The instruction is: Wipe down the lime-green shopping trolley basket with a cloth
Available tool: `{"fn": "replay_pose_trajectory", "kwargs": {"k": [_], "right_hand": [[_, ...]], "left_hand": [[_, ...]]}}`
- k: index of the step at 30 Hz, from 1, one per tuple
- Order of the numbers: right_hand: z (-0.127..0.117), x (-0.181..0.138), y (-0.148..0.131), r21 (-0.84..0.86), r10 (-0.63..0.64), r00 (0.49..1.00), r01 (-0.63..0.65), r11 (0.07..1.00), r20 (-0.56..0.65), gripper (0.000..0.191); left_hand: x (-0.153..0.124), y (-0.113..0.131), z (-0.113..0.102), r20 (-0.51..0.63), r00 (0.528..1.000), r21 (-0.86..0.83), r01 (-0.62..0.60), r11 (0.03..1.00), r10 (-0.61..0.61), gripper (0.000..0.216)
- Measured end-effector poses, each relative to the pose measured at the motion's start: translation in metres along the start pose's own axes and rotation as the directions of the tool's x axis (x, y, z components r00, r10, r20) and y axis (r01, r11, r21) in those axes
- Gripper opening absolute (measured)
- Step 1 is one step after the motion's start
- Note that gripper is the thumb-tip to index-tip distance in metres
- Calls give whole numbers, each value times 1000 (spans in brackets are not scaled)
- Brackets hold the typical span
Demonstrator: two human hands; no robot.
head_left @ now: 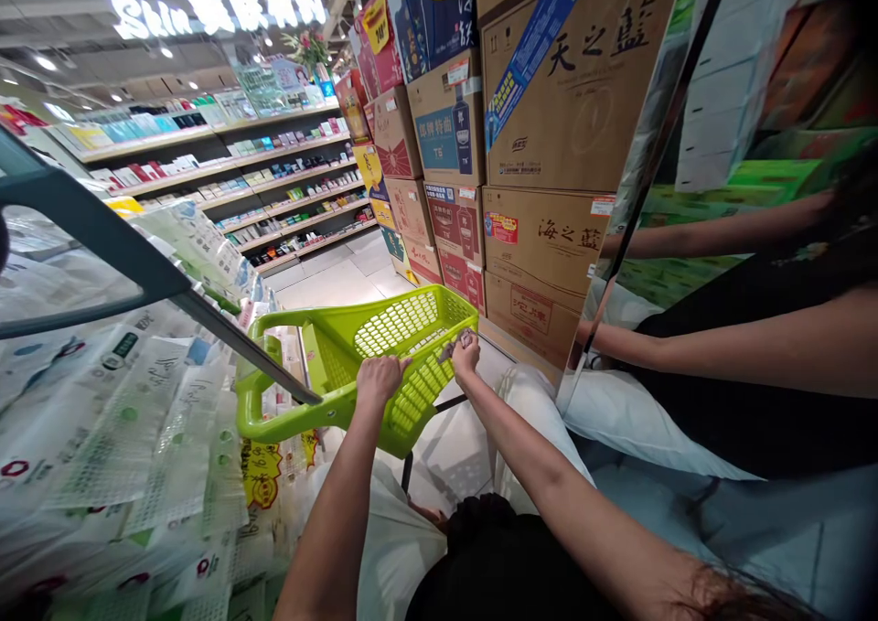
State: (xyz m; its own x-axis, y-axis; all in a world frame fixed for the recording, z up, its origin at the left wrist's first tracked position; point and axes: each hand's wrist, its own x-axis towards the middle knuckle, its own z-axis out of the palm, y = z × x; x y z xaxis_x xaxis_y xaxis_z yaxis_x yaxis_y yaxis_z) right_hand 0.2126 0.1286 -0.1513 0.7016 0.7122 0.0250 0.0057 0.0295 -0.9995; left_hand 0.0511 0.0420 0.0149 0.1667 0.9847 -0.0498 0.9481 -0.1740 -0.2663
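A lime-green plastic shopping basket (327, 351) with lattice sides is in front of me, nothing visible inside it. My left hand (381, 380) is closed over its near rim, thumb pointing right along the edge. At the basket's right corner, my right hand (466, 354) is closed on a crumpled grey cloth (449, 347), which lies against the rim and side. A dark grey handle bar (233, 347) runs from the upper left down to the basket's near left edge. Below the basket, a dark leg shows near my knees.
Clear plastic packages (151, 420) are piled along the left. Stacked cardboard cartons (549, 228) stand to the right, beside a mirrored panel (686, 328) reflecting a person's arms. Shelves (288, 177) of small boxed goods are at the back. Pale floor tiles (357, 273) lie between.
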Motion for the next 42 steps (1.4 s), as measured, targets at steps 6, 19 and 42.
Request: {"fn": "replay_pose_trajectory", "kwargs": {"k": [6, 19, 42], "right_hand": [[-2, -23, 13, -34, 15, 995, -11, 999, 95, 33], [-2, -31, 15, -15, -14, 998, 15, 1000, 67, 35], [1, -67, 22, 54, -183, 971, 177, 983, 153, 44]], "left_hand": [[0, 1, 2, -11, 1000, -6, 13, 1000, -13, 73], [-3, 5, 3, -24, 1000, -8, 15, 1000, -16, 76], [-47, -21, -16, 3, 1000, 51, 24, 998, -24, 40]]}}
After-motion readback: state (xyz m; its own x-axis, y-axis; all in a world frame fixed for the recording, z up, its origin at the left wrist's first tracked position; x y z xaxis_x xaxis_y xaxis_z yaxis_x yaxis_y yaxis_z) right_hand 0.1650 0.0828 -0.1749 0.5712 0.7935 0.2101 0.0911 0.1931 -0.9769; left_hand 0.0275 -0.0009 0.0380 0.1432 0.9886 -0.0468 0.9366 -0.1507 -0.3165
